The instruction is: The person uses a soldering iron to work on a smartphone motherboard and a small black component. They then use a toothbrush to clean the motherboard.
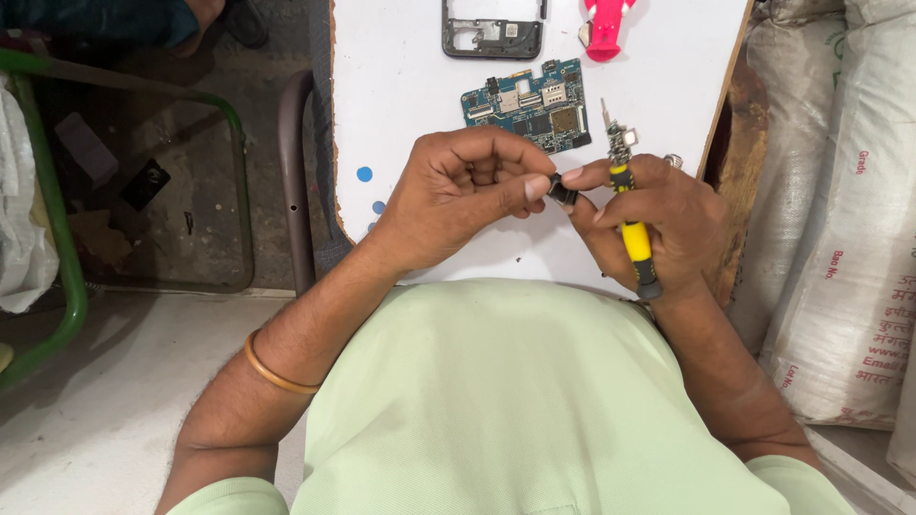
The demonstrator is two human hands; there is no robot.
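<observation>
Closest to me is my light green shirt, filling the bottom of the view. On my left wrist I wear a thin orange band. Far off to the left, on the floor, I see a green metal frame.

Moving right, my left hand is curled up over the white desk. Its thumb and first finger are pinched shut on a small black part. That little part sits right between my two hands, just above the near edge of the desk.

Past my hands, on the desk, lies a blue-green circuit board. Behind it is a dark phone frame, and next to that a pink tool. Two small blue dots lie near the left edge of the desk.

My right hand is closed around a yellow and black screwdriver. Its tip points up and away from me. The first finger of this hand also touches the small black part.

On the far right, big white sacks stand beside the desk.
</observation>
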